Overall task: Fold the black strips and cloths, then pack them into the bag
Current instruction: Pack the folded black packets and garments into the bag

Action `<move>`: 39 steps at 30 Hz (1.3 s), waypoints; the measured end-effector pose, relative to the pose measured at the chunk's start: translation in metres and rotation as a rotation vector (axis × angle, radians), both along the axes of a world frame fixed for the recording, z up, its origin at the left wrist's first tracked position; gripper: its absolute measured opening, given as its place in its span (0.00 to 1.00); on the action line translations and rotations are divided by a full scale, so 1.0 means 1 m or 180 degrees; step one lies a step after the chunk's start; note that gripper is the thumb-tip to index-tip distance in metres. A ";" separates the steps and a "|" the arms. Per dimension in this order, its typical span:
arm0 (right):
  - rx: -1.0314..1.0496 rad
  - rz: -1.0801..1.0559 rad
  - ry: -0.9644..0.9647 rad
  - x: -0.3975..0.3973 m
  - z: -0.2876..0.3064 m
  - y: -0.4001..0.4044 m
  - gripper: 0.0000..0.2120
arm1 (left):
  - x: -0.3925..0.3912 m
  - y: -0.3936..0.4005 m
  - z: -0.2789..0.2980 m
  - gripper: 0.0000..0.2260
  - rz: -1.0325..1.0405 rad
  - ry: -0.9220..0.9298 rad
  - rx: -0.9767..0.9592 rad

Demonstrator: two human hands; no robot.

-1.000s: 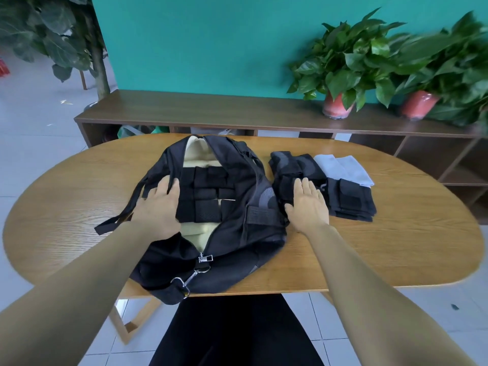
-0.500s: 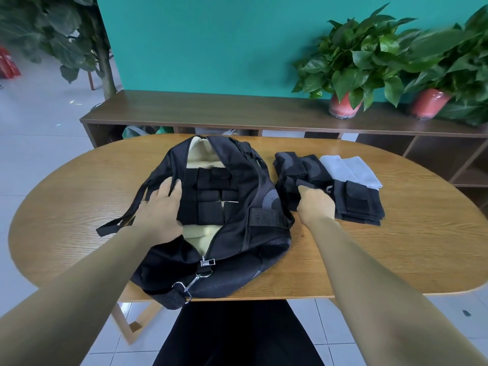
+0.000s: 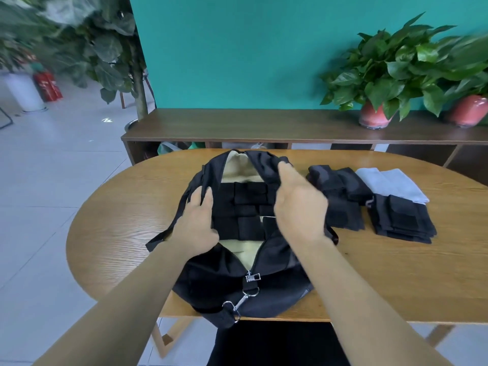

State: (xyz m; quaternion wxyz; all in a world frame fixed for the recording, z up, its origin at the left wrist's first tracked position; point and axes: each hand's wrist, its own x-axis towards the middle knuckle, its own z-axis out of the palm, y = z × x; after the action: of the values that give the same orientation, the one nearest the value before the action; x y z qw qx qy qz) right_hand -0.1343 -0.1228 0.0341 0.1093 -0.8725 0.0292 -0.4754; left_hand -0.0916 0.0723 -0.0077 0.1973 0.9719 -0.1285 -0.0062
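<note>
Your left hand (image 3: 194, 228) rests flat, fingers straight, on the open bag's (image 3: 219, 283) left flap; your right hand (image 3: 299, 207) hovers over the packed strips (image 3: 237, 207), grip spread (empty). Folded cloths (image 3: 398, 220) wait on the tabletop (image 3: 396, 281), right.

right hand (image 3: 299, 204) off the black pile (image 3: 340, 196), now over the open bag (image 3: 274, 265), fingers straight, empty; pile stays on tabletop (image 3: 396, 273).

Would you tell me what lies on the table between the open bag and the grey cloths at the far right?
In the head view, folded black cloths lie between the bag and the grey cloths; the right hand partly hides their near edge.
</note>
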 end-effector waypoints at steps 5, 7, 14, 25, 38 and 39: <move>-0.0208 0.0328 0.0344 0.012 -0.031 0.037 0.13 | -0.001 0.004 0.002 0.44 -0.0034 0.0008 -0.0213; -0.0503 0.0333 0.0502 0.017 -0.042 0.041 0.17 | 0.000 0.004 0.001 0.44 -0.0058 -0.0013 -0.0214; -0.0765 0.0211 0.0938 0.055 -0.054 0.033 0.16 | 0.000 0.002 -0.004 0.43 -0.0098 -0.0109 -0.0159; -0.0980 -0.0053 0.2204 0.098 -0.068 0.019 0.15 | 0.005 0.000 -0.009 0.44 -0.0206 -0.0230 0.0018; -0.1277 0.0008 0.2985 0.102 -0.072 0.024 0.26 | 0.004 -0.020 -0.013 0.43 -0.0150 -0.0134 0.0532; -0.1300 0.0037 0.3070 0.101 -0.071 0.022 0.28 | 0.004 -0.021 -0.012 0.43 -0.0133 -0.0132 0.0590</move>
State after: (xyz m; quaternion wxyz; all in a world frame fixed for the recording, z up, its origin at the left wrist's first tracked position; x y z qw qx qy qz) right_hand -0.0335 -0.1007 -0.0369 -0.0863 -0.9959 -0.0219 -0.0150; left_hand -0.0877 0.0512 -0.0201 0.1036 0.9830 -0.1517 -0.0021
